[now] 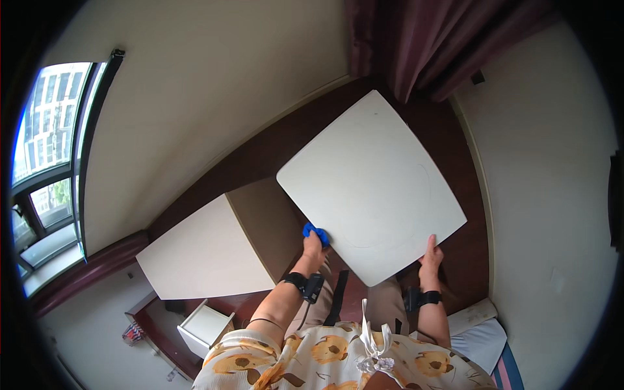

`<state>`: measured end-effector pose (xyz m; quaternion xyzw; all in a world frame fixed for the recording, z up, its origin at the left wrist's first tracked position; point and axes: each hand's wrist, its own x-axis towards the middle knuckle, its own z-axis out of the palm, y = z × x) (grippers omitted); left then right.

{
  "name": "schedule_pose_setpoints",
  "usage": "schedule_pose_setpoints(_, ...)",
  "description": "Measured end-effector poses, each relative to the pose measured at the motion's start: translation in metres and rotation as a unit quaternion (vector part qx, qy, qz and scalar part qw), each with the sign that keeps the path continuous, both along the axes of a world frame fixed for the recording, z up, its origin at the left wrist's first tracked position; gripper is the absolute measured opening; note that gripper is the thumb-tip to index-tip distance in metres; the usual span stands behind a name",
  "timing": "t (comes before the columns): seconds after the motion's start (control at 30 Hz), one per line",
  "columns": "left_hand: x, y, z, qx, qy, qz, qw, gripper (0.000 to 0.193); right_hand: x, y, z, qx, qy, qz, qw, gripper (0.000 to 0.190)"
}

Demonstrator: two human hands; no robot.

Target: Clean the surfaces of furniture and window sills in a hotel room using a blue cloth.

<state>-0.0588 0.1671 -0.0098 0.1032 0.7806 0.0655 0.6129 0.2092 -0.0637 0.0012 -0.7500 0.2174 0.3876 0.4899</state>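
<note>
A white square piece of furniture, perhaps a small table or cabinet (pixel 370 190), stands at an angle before me, its flat top facing up. One corner points towards my legs. My left hand (pixel 314 246) holds a crumpled blue cloth (pixel 317 234) against the left edge of that top. At the near right edge, my right hand (pixel 431 258) grips the rim with its thumb over the top. Its other fingers are partly hidden below the edge. Faint curved marks show on the white surface. What supports the top from beneath is hidden.
Left of it is a larger cabinet with a pale top (pixel 204 253) and brown side. A white drawer unit (pixel 204 324) stands lower left. Purple curtains (pixel 409 44) hang over the dark red floor (pixel 438 131). Folded bedding (pixel 480 336) lies at lower right. A window (pixel 51 117) is far left.
</note>
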Motion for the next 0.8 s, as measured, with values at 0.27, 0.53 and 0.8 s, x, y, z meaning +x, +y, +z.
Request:
schedule_pose_setpoints(0.27, 0.070, -0.058, 0.038, -0.114, -0.156, -0.383, 0.903, 0.041, 0.181, -0.030, -0.005, -0.171, -0.332, 0.195, 0.907, 0.050)
schedule_pose_setpoints(0.53, 0.050, 0.031, 0.120, 0.035, -0.273, -0.443, 0.853, 0.043, 0.125, -0.019, 0.049, -0.175, -0.344, 0.361, 0.849, 0.041)
schedule_pose_setpoints(0.8, 0.010, 0.114, 0.193, 0.194, -0.293, -0.382, 0.854, 0.045, -0.049, 0.099, 0.130, 0.060, -0.210, 0.460, 0.861, 0.042)
